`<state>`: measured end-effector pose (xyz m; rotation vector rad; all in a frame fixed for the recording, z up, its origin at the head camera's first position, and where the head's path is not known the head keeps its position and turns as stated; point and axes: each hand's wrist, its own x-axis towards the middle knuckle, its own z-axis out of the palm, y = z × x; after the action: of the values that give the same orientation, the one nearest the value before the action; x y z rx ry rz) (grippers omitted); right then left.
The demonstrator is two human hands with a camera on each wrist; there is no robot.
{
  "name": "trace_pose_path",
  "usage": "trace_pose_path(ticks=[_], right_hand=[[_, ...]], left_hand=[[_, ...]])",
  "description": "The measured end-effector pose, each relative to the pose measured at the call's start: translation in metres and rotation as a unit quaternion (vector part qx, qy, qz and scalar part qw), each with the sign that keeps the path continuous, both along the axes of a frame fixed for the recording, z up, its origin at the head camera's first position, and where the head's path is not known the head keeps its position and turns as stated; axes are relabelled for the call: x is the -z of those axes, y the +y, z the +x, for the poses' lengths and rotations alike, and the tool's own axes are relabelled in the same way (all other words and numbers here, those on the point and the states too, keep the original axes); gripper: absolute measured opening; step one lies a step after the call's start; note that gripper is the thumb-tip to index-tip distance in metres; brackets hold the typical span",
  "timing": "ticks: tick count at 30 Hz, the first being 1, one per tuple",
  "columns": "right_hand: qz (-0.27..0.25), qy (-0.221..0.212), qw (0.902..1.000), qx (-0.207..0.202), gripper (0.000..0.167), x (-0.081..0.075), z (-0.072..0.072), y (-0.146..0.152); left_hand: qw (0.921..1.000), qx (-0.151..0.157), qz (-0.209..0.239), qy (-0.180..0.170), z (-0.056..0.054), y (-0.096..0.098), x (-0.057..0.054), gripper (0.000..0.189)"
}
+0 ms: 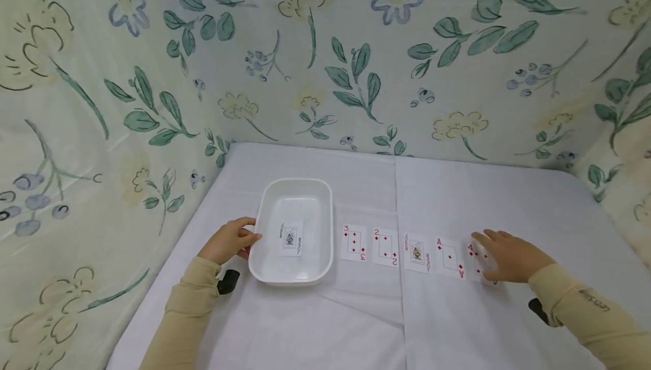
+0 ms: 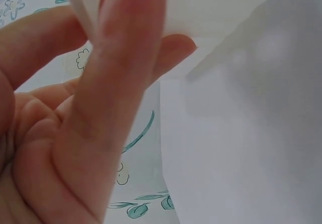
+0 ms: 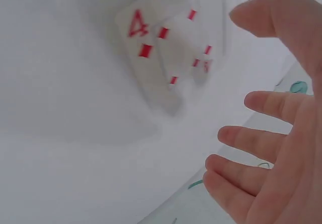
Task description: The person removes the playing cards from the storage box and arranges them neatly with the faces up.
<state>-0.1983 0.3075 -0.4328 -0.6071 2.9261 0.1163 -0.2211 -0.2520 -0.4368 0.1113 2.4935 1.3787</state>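
Observation:
My left hand (image 1: 231, 241) pinches the left rim of a white plastic tray (image 1: 331, 229), thumb and fingers on either side of the wall, as the left wrist view also shows. Inside the tray lies a joker card (image 1: 290, 239). To its right a row of playing cards lies face up: a three of diamonds (image 1: 353, 243), a two of diamonds (image 1: 385, 247), a second joker (image 1: 417, 253) and an ace of diamonds (image 1: 450, 257). Over the four of diamonds (image 3: 146, 50) at the row's right end hovers my right hand (image 1: 513, 256), fingers spread and apart from the card.
A white cloth (image 1: 356, 325) with fold lines covers the table. Floral fabric (image 1: 325, 76) hangs behind it and along the left and right sides. A dark wrist device (image 1: 228, 282) sits below the left hand.

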Motion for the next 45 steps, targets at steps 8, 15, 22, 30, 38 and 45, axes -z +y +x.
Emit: trace_pose_path(ticks=[8, 15, 22, 30, 38, 45], right_hand=[[-0.028, 0.064, 0.9958, -0.058, 0.061, -0.034, -0.017, -0.049], [-0.072, 0.064, 0.9889, -0.113, 0.056, -0.045, -0.035, -0.126], [-0.101, 0.079, 0.9720, -0.197, 0.052, -0.057, -0.046, -0.209], [-0.065, 0.033, 0.9752, -0.209, 0.056, -0.057, -0.052, -0.286], [-0.001, -0.016, 0.9877, -0.155, 0.070, -0.046, -0.061, -0.332], [0.038, 0.000, 0.9896, -0.139, 0.062, -0.024, -0.064, -0.358]], left_hand=[[1.0000, 0.008, 0.004, -0.002, -0.001, -0.001, -0.001, 0.041], [0.9999, 0.001, -0.008, -0.006, 0.001, -0.003, -0.001, 0.042], [0.9999, 0.001, -0.011, 0.000, 0.001, -0.004, -0.003, 0.044], [0.9999, -0.004, -0.008, -0.006, 0.004, -0.002, -0.005, 0.045], [0.9997, 0.014, 0.020, -0.001, 0.004, 0.000, -0.002, 0.044], [0.9998, 0.009, 0.019, -0.003, 0.002, 0.001, 0.005, 0.045]])
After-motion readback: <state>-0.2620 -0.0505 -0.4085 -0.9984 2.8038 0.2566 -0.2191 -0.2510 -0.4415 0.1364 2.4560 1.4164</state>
